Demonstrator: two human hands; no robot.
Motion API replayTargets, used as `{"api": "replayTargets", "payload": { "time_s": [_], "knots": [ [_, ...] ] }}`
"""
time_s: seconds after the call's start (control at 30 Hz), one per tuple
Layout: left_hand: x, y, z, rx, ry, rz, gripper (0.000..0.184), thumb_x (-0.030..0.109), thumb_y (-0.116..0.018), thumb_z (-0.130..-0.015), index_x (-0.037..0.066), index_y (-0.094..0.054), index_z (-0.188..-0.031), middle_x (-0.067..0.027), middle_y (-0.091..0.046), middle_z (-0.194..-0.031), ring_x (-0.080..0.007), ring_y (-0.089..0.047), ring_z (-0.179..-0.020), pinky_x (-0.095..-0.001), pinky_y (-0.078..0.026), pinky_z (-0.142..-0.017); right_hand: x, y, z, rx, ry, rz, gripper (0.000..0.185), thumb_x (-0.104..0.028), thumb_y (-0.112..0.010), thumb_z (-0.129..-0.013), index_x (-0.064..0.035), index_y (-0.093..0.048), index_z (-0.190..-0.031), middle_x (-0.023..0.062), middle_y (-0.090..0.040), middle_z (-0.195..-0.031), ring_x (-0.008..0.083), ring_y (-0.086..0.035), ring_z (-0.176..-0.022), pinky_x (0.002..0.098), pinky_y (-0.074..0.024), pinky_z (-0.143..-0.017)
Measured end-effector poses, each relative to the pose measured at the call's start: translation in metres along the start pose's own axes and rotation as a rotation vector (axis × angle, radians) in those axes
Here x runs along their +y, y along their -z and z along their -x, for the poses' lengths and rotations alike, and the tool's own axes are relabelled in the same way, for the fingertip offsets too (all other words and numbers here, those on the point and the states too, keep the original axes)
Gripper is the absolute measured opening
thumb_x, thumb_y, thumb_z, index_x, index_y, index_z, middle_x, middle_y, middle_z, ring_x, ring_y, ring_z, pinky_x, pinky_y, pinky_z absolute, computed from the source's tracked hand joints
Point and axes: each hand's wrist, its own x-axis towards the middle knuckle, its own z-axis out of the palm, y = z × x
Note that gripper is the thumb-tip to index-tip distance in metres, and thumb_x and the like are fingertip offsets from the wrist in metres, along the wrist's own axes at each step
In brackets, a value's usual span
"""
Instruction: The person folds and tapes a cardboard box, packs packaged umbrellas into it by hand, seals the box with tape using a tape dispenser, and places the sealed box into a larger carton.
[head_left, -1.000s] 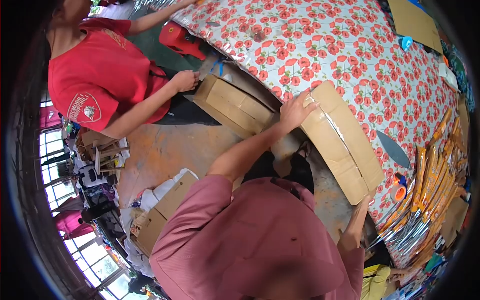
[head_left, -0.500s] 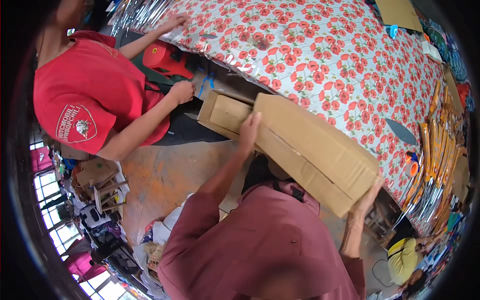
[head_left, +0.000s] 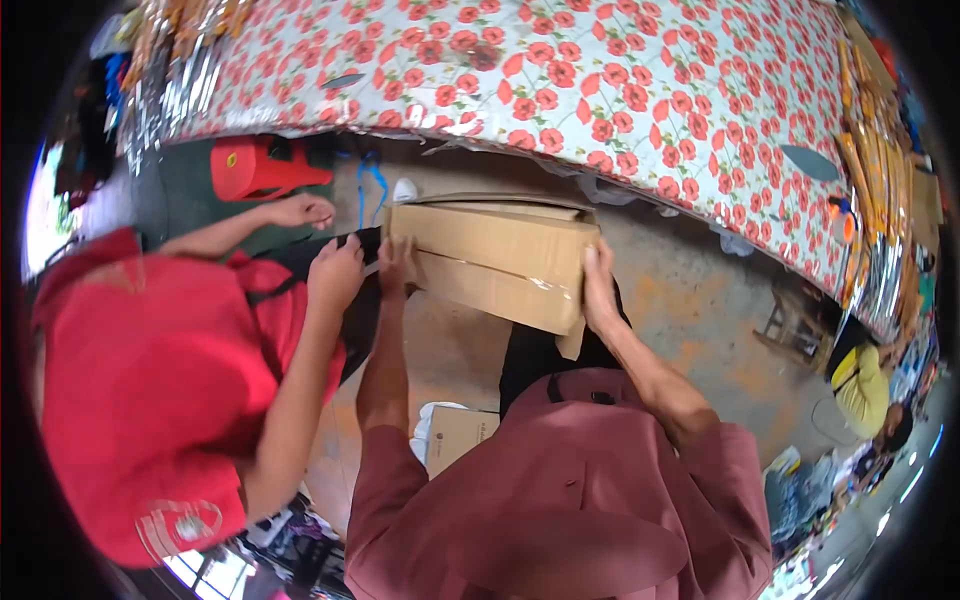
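A brown cardboard box (head_left: 490, 262) is held level in front of my body, above the floor and off the table. My left hand (head_left: 395, 262) grips its left end, fingers wrapped over the side. At the opposite end my right hand (head_left: 599, 287) is closed on the edge. Along the far top side an open gap shows between the cardboard walls, and a small flap hangs down at the lower right corner. What the box contains is hidden from me.
A table with a poppy-print cloth (head_left: 600, 90) spans the far side, with wrapped orange bundles (head_left: 880, 170) at its right end. A co-worker in a red shirt (head_left: 170, 380) sits close on my left, near a red stool (head_left: 265, 168). Another cardboard box (head_left: 455, 440) lies on the floor.
The box has swung left and down, away from the table edge, and now lies crosswise before me. The inner carton that showed at its left end is no longer visible. Both hands keep hold.
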Motion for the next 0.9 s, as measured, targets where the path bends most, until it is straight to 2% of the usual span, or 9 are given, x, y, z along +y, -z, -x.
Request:
{"api": "replayTargets", "payload": {
  "time_s": [0.03,0.1,0.27,0.37,0.43,0.53,0.63,0.77,0.9],
  "knots": [
    [0.006,0.006,-0.001,-0.065,0.042,0.011,0.052,0.035,-0.068,-0.095,0.001,-0.054,-0.133,-0.0158,-0.06,-0.121,-0.0243,-0.058,-0.113,-0.0329,-0.047,-0.094,0.008,-0.01,-0.007,-0.015,-0.152,-0.183,0.072,-0.051,-0.04,-0.105,-0.0041,-0.022,-0.156,0.0152,-0.023,-0.161,0.0285,-0.02,-0.149,0.0397,-0.0171,-0.122],
    [0.02,0.027,0.0,-0.163,0.131,0.043,0.07,0.036,-0.068,-0.096,-0.001,-0.039,-0.148,-0.0119,-0.054,-0.132,-0.0203,-0.052,-0.118,-0.0305,-0.042,-0.1,0.032,-0.014,-0.017,-0.03,-0.173,0.099,0.079,-0.055,-0.036,-0.104,-0.0037,-0.015,-0.16,0.0189,-0.018,-0.162,0.0325,-0.016,-0.152,0.0409,-0.0138,-0.124],
    [0.07,0.031,0.005,-0.166,0.284,0.054,0.079,0.035,-0.068,-0.095,-0.002,-0.031,-0.154,-0.0169,-0.041,-0.153,-0.0249,-0.04,-0.139,-0.0324,-0.031,-0.114,0.007,-0.033,-0.006,0.019,-0.083,0.161,0.078,-0.051,-0.031,-0.106,0.0049,-0.015,-0.157,0.0265,-0.014,-0.164,0.0369,-0.009,-0.154,0.0416,-0.0101,-0.125],
    [0.068,0.027,0.009,-0.115,0.231,0.035,0.079,0.034,-0.069,-0.095,-0.002,-0.031,-0.154,-0.0169,-0.039,-0.155,-0.0252,-0.038,-0.141,-0.0337,-0.03,-0.115,0.032,-0.046,-0.017,0.169,0.049,0.202,0.073,-0.048,-0.029,-0.107,0.0073,-0.026,-0.154,0.0293,-0.027,-0.159,0.0398,-0.02,-0.151,0.042,-0.0161,-0.123],
    [0.078,0.023,0.012,-0.138,0.248,0.02,0.08,0.033,-0.071,-0.094,-0.003,-0.031,-0.154,-0.0175,-0.038,-0.156,-0.0252,-0.039,-0.141,-0.0354,-0.031,-0.115,0.057,-0.049,-0.039,0.319,0.069,0.242,0.06,-0.041,-0.034,-0.108,0.0058,-0.046,-0.143,0.0297,-0.051,-0.141,0.0429,-0.045,-0.136,0.0435,-0.0341,-0.114],
    [0.075,0.013,0.02,-0.246,0.068,-0.396,0.087,0.03,-0.079,-0.086,-0.002,-0.034,-0.153,-0.0242,-0.04,-0.153,-0.0345,-0.04,-0.14,-0.0408,-0.034,-0.114,0.081,-0.034,-0.062,0.397,-0.015,0.306,0.045,-0.032,-0.041,-0.107,0.0028,-0.06,-0.126,0.0279,-0.064,-0.121,0.0451,-0.058,-0.116,0.0482,-0.0461,-0.099],
    [0.128,-0.018,0.035,-0.307,-0.108,-0.69,0.1,0.028,-0.089,-0.072,0.003,-0.035,-0.152,-0.0312,-0.035,-0.152,-0.0464,-0.035,-0.141,-0.0469,-0.035,-0.114,0.064,-0.005,-0.068,0.304,0.151,0.471,0.04,-0.025,-0.054,-0.101,0.0005,-0.052,-0.132,0.0281,-0.061,-0.112,0.0478,-0.062,-0.099,0.0499,-0.0511,-0.088],
    [0.176,-0.06,0.054,-0.382,-0.266,-0.856,0.114,0.029,-0.095,-0.061,0.012,-0.032,-0.155,-0.0336,-0.018,-0.158,-0.052,-0.024,-0.145,-0.054,-0.034,-0.113,0.021,-0.003,-0.04,-0.247,0.034,1.223,0.094,-0.033,-0.074,-0.087,-0.005,-0.017,-0.156,0.0221,-0.049,-0.117,0.0394,-0.064,-0.099,0.0431,-0.0589,-0.076],
    [0.179,-0.086,0.06,-0.408,-0.171,-0.952,0.114,0.034,-0.094,-0.062,0.015,-0.031,-0.156,-0.034,-0.014,-0.16,-0.0524,-0.021,-0.146,-0.0555,-0.036,-0.112,0.033,-0.01,-0.076,-0.41,-0.144,1.254,0.107,-0.034,-0.075,-0.087,-0.005,-0.002,-0.16,0.0257,-0.055,-0.111,0.038,-0.068,-0.084,0.0452,-0.0596,-0.07]
  ]
}}
